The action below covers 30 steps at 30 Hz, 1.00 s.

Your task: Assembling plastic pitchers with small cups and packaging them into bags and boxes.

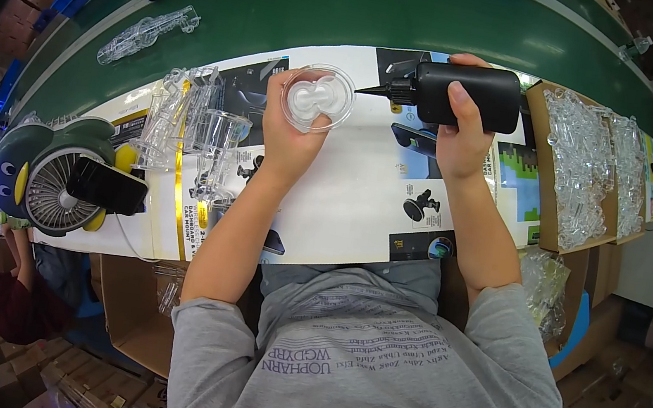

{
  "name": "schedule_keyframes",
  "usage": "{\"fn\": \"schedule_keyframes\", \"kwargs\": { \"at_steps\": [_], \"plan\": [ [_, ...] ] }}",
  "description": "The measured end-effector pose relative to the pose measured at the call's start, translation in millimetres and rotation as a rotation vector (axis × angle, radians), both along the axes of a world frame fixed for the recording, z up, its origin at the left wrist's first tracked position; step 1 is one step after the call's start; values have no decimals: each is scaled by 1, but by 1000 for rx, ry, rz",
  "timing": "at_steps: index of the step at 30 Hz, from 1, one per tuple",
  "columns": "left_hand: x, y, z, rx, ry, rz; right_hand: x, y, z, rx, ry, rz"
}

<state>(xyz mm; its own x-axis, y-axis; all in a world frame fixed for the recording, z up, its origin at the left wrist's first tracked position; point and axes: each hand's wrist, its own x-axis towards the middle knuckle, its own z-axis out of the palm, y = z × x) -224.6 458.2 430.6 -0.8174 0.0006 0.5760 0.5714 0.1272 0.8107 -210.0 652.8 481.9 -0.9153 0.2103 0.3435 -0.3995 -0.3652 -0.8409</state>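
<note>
My left hand (292, 136) is closed around a clear round plastic piece (317, 101) with a circular rim and a whitish shape inside it. In my right hand (464, 136) lies a black squeeze bottle (487, 100), tipped on its side, its thin pointed nozzle aimed left. The nozzle tip sits right by the rim of the clear piece; whether they touch I cannot tell. Both hands are held above a white printed sheet (335, 205) that covers the table in front of me.
Left of me stand clear plastic parts (215, 138) and a penguin-shaped fan (55, 174) with a phone (108, 186) before it. A cardboard box (536, 108) of small clear pieces is at the right. Farther back are a green surface (304, 9) and a clear part (150, 33).
</note>
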Motion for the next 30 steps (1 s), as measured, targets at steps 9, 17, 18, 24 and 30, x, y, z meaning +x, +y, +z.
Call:
{"fn": "schedule_keyframes", "kwargs": {
  "at_steps": [9, 17, 18, 24, 30],
  "plan": [
    [-2, -1, 0, -12, -2, -25, 0, -2, 2, -13, 29, 3],
    [-3, -3, 0, -34, 24, 3, 0, 0, 2, 2, 19, -2],
    [-2, -4, 0, -25, 16, -9, 0, -1, 2, 12, 2, -1],
    [-2, -2, 3, -43, 24, -4, 1, 0, 3, -10, -7, 0],
    [-2, -2, 4, -24, 0, 7, 1, 0, 4, 21, 24, -17]
  ]
}}
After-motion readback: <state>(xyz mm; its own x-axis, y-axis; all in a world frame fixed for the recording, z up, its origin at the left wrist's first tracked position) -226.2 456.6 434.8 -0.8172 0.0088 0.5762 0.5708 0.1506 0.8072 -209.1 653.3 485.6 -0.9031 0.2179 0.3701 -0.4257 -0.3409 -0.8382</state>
